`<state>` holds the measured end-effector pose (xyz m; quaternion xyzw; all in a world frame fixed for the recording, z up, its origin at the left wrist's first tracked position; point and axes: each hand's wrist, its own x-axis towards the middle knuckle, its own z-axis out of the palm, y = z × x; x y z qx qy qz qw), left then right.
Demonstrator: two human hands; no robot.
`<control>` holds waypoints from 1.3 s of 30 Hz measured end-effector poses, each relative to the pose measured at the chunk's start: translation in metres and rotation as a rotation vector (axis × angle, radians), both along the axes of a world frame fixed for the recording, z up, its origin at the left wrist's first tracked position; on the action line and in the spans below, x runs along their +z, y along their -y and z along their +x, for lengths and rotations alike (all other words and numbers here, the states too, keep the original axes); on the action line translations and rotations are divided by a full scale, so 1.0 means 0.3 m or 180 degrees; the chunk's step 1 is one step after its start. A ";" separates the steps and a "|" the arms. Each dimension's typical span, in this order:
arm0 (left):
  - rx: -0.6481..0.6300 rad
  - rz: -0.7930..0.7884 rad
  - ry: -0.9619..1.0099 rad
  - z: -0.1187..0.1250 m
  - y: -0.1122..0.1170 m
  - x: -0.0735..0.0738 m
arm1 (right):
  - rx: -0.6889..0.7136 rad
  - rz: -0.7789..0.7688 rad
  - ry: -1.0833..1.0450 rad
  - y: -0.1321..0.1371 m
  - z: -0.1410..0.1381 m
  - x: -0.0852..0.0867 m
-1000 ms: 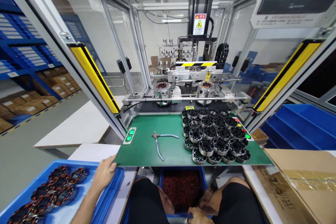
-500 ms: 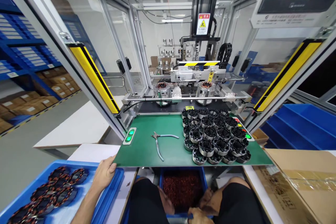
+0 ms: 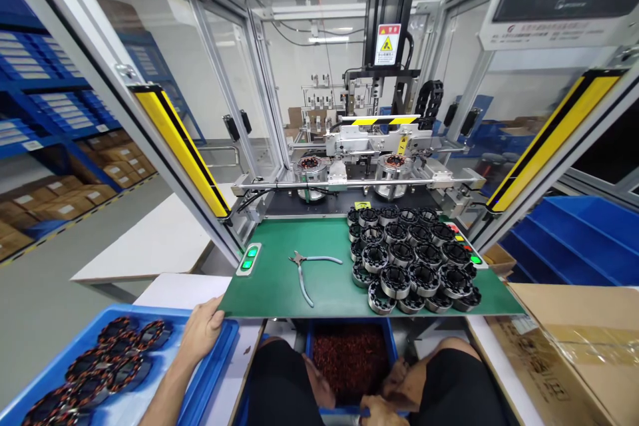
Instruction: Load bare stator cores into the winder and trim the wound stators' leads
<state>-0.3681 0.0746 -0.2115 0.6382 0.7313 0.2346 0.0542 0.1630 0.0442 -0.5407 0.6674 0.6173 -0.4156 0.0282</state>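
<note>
My left hand (image 3: 202,331) rests on the rim of a blue tray (image 3: 210,373) at the lower left, beside the front left corner of the green work mat (image 3: 279,286); its fingers are curled loosely and hold nothing I can see. The tray carries several copper-wound stators (image 3: 114,366). My right hand (image 3: 394,393) sits low between my knees at the front edge of a blue bin (image 3: 394,346) of small reddish parts (image 3: 349,359), fingers curled; what it holds is hidden. Pliers (image 3: 307,269) lie on the mat. Several black stator cores (image 3: 412,259) are grouped at the mat's right.
Behind the mat stands a machine with two stators in fixtures (image 3: 309,170) (image 3: 394,170), framed by yellow light curtains (image 3: 180,146) (image 3: 549,140). Green buttons (image 3: 248,257) sit at the mat's left edge. A cardboard box (image 3: 584,346) lies at right, blue bins (image 3: 574,239) behind it.
The view has shifted slightly to the left. Both hands stay where they were.
</note>
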 end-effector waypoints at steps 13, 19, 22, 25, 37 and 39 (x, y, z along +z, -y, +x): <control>0.0014 0.0084 -0.0032 0.001 -0.005 0.008 | 0.0759 -0.0569 -0.0089 -0.023 0.019 0.051; 0.0051 0.0042 -0.0047 -0.010 -0.005 -0.011 | 0.0917 -0.0624 0.0022 -0.027 0.013 0.047; 0.0051 0.0014 -0.0061 -0.011 -0.003 -0.016 | 0.0956 -0.0635 0.0045 -0.026 0.011 0.038; 0.0044 0.0008 -0.0079 -0.015 -0.002 -0.021 | 0.0980 -0.0625 0.0046 -0.026 0.011 0.031; 0.0025 0.0035 -0.0096 -0.036 0.001 -0.039 | 0.1024 -0.0620 0.0098 -0.017 0.010 0.046; 0.0025 0.0042 -0.0093 -0.034 0.002 -0.037 | 0.1053 -0.0628 0.0113 -0.017 0.008 0.049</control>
